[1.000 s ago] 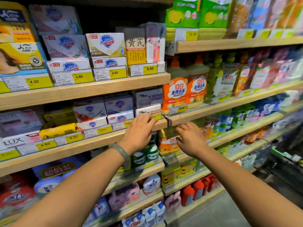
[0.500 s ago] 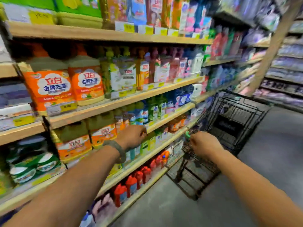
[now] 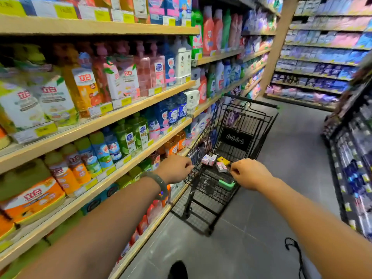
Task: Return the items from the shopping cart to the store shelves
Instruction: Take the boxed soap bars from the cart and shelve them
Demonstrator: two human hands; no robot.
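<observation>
A black wire shopping cart (image 3: 261, 125) stands in the aisle against the left shelves (image 3: 124, 109). Small boxes lie in its basket: pink-and-white boxes (image 3: 209, 159), a yellow pack (image 3: 223, 160) and a pink box (image 3: 221, 167). My left hand (image 3: 175, 168), with a bracelet on the wrist, has its fingers curled at the wire rim on the cart's left side. My right hand (image 3: 249, 174) hovers as a loose fist over the cart's near end, just above the green handle piece (image 3: 226, 184). Nothing shows in that hand.
The left shelves hold dish-soap and detergent bottles with yellow price tags. More shelving (image 3: 322, 57) closes the aisle's far end, and a dark rack (image 3: 354, 158) lines the right side. Grey floor (image 3: 291, 158) runs between them. A black cord (image 3: 298, 256) hangs at lower right.
My view has swung right, from the soap-box shelf to the aisle and the cart. Both hands left the shelf edge and came to the cart's near end.
</observation>
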